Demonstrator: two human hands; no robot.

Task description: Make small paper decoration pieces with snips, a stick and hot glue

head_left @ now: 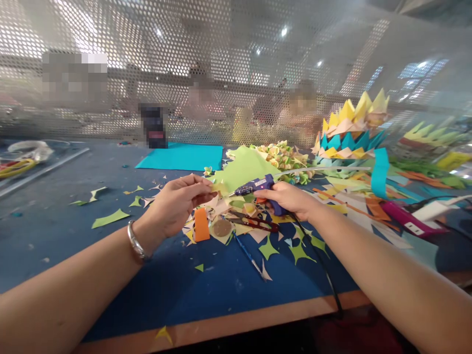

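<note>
My left hand (180, 199), with a silver bracelet at the wrist, pinches a small yellow-green paper piece (220, 188) between thumb and fingertips. My right hand (289, 197) is wrapped round a dark blue glue gun (256, 185). The gun's nozzle points left, close to the paper piece, and a long clear glue stick (324, 168) sticks out of its back. Below the hands lie dark red scissors (254, 222), an orange paper strip (201, 224), a blue pen-like tool (249, 254) and many paper scraps. Behind them is a light green sheet (245, 167).
A turquoise sheet (184, 156) lies at the back, near a pile of small paper flowers (285, 160). Tiered paper spikes (348, 132) stand back right. A magenta power strip (413, 220) is on the right; the gun's black cord (324, 268) crosses the table's front edge. Perforated metal stands behind.
</note>
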